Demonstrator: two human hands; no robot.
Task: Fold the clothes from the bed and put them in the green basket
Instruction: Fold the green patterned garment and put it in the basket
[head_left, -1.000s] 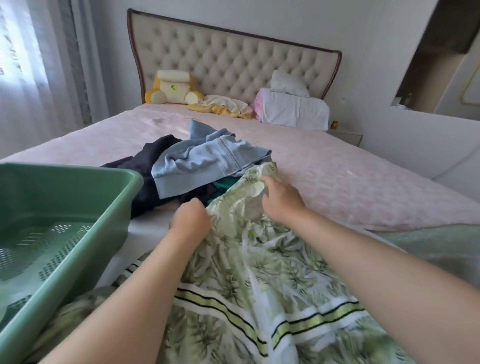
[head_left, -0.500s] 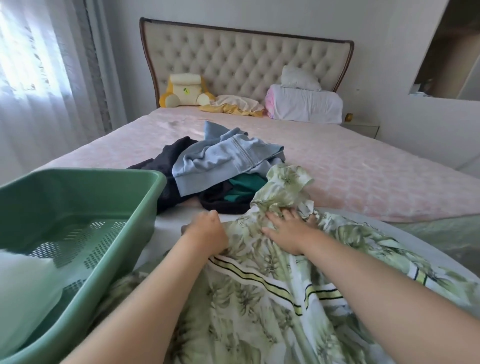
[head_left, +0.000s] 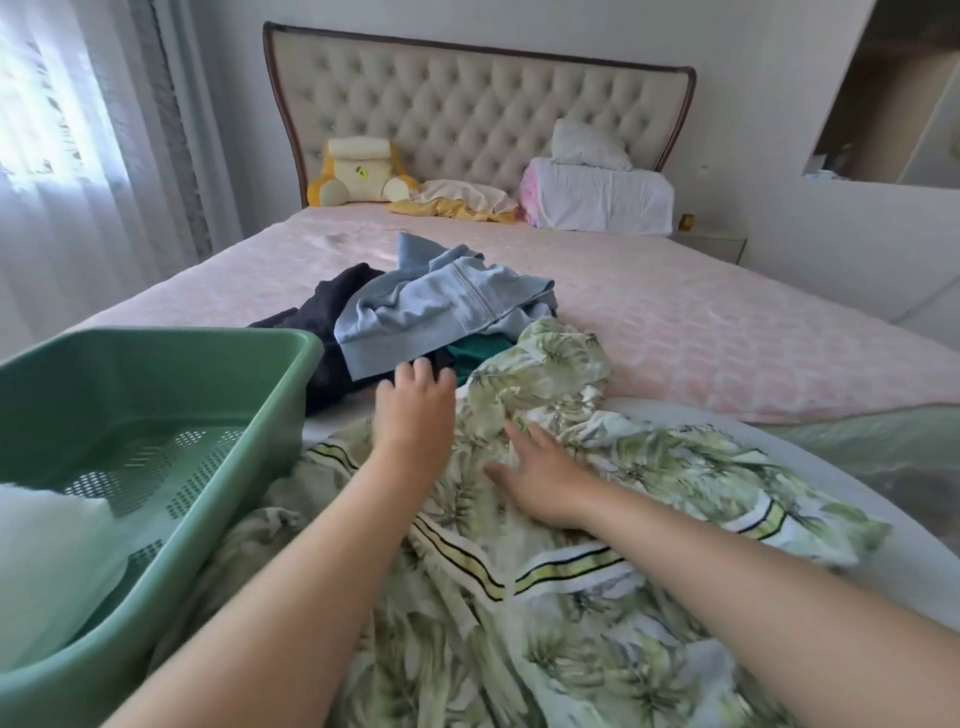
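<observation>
A person stands at the foot of the bed (head_left: 717, 332), which has a pink quilted cover, and both bare forearms reach forward over it. The leaf-print garment (head_left: 582, 613), white and green with striped bands, lies spread and wrinkled on the near part of the bed, under both arms. The right hand (head_left: 540, 480) lies flat on this garment with the fingers straight and a little apart; it presses the cloth and grips nothing. The left hand (head_left: 415, 410) is over the far edge of the same garment, with relaxed, slightly bent fingers that point to the pile of clothes. It holds nothing, and I cannot tell if its fingertips touch the pile. The pile is just beyond the hands, near the middle of the bed: a light blue garment (head_left: 441, 312) on top, a dark garment (head_left: 332, 306) under it to the left, and a teal garment (head_left: 480, 353) that shows only a little between the blue one and the leaf print. The green basket (head_left: 156, 384) stands on the left, beside the left forearm, and something white (head_left: 47, 551) lies in its near corner. At the tufted headboard (head_left: 467, 114) there are a yellow cushion (head_left: 358, 171) and a white pillow (head_left: 602, 202).
</observation>
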